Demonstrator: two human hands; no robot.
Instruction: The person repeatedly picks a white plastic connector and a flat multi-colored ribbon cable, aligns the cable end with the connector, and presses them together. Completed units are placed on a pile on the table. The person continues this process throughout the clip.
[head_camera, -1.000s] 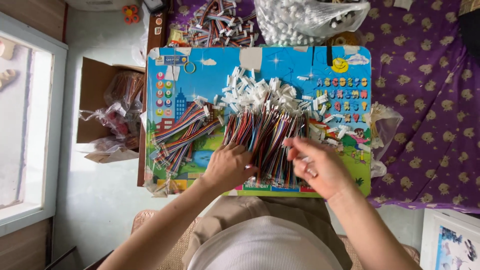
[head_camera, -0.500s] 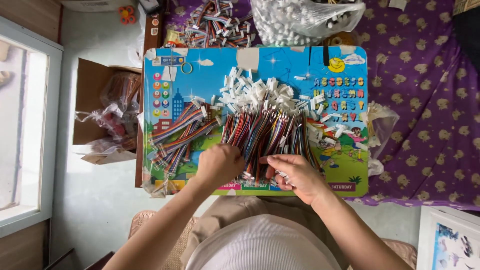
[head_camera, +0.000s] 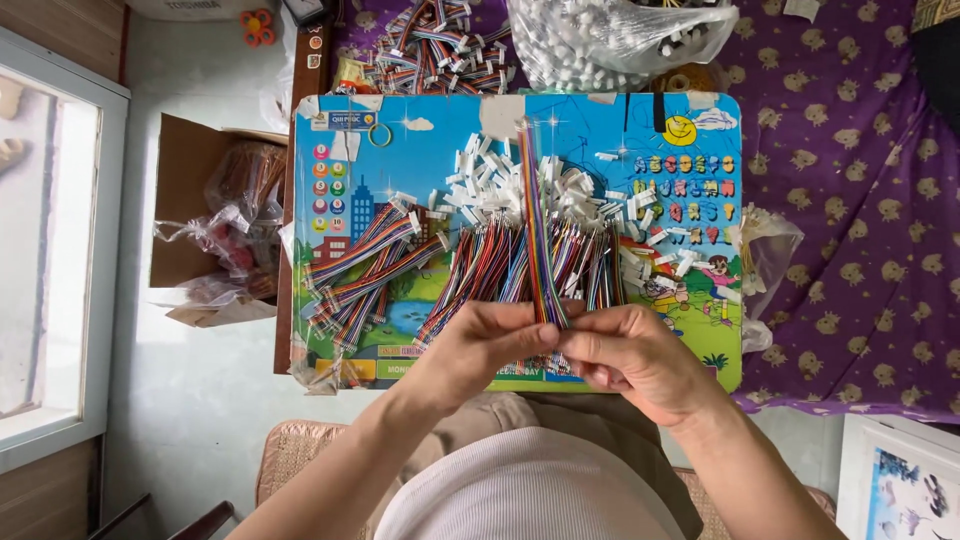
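Note:
My left hand (head_camera: 478, 345) and my right hand (head_camera: 632, 355) meet at the near edge of a colourful picture board (head_camera: 430, 160). Between their fingertips they pinch one end of a flat rainbow ribbon cable (head_camera: 537, 230), which stretches straight away from me across the board. Under it lies a fanned pile of multicoloured wire harnesses (head_camera: 520, 265) with white plastic connectors (head_camera: 500, 185) at their far ends. A second bundle of harnesses (head_camera: 365, 265) lies slanted on the board's left side.
A clear bag of white connectors (head_camera: 620, 35) and another heap of harnesses (head_camera: 430, 45) sit beyond the board on a purple patterned cloth (head_camera: 850, 200). An open cardboard box (head_camera: 205, 220) with plastic bags stands on the floor at left. A crumpled clear bag (head_camera: 765, 255) is at the board's right edge.
Both hands came together at the board's near edge and lifted one ribbon cable out of the pile; it now lies stretched straight up the middle.

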